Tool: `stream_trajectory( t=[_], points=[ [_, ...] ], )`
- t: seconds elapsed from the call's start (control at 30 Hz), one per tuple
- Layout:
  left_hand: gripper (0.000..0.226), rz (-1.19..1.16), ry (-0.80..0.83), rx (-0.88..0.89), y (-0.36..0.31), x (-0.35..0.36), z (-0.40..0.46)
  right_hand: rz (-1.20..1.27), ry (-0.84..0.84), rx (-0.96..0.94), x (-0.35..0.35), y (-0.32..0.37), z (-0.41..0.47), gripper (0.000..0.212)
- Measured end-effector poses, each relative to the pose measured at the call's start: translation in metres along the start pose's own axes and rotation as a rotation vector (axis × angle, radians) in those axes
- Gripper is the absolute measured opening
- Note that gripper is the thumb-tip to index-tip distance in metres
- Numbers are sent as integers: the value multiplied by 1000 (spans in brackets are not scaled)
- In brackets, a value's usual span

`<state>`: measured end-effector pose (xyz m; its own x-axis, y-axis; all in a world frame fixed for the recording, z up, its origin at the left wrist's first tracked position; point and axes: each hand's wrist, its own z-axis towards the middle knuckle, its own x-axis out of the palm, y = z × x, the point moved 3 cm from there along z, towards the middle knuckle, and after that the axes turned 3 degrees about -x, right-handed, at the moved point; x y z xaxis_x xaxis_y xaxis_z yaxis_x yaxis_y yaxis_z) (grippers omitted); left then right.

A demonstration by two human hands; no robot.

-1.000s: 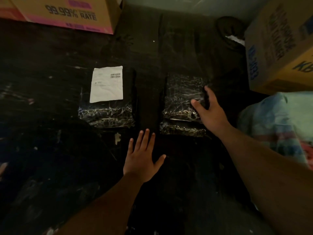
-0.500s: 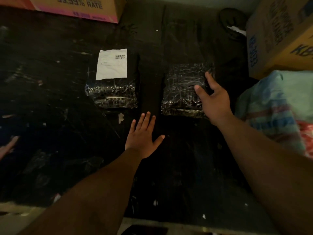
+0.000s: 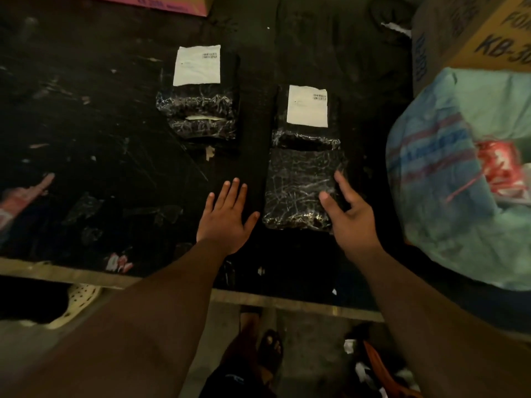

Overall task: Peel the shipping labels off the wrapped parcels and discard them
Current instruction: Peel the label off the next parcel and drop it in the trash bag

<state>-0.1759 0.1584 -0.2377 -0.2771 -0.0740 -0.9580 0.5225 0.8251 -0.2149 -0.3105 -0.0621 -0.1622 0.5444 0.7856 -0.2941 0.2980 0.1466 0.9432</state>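
3 flat black parcels wrapped in crinkled shiny film on a dark scuffed tabletop (image 3: 86, 124): nearest, unlabelled on its visible face (image 3: 298, 193); just beyond and touching it, a second parcel (image 3: 306, 139) with a white rectangular shipping label (image 3: 307, 106) stuck flat on its far half; to the left and apart, a third parcel (image 3: 198, 110) with its own white label (image 3: 197, 65) flat on the far end. Right hand (image 3: 352, 222) at the near right corner of the nearest parcel, thumb resting on the film, fingers spread and loosely curved along the right edge, clasping nothing. Left hand (image 3: 225, 218) flat on the tabletop just left of the same parcel, palm down, fingers extended and spread, empty. Pale green woven sack (image 3: 445, 182) at the right, brown printed cardboard box (image 3: 474, 33) behind it, pink-edged carton (image 3: 161, 2) at the far edge.
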Motion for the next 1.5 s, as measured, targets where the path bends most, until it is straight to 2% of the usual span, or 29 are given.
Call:
stream_trajectory(
  t=[0.2,0.43,0.6,0.7,0.87,0.97,1.07,1.33,1.5],
  points=[
    [72,-11,-21,-1,2,5,-5,-72,37,50,9,-32,-32,61],
    [71,3,-17,4,2,4,-5,-301,99,42,0,-24,-24,67],
    [71,9,-26,-1,1,3,-4,-354,119,65,-8,-16,-18,64],
    [71,2,-51,-5,-1,-1,-3,-387,109,44,-10,-12,-14,54],
    [59,81,-65,-14,-8,-18,15,-589,18,-99,-20,-1,15,10],
    [44,109,-85,22,-13,-37,42,-571,12,-127,-24,11,46,11],
    [41,43,-71,49,-17,-52,73,-586,35,-147,-22,29,83,15],
    [73,-305,-80,71,-45,-83,150,-777,179,-186,3,70,167,36],
    [115,-351,10,94,-64,-93,190,-900,233,-137,14,90,208,46]
  ],
)
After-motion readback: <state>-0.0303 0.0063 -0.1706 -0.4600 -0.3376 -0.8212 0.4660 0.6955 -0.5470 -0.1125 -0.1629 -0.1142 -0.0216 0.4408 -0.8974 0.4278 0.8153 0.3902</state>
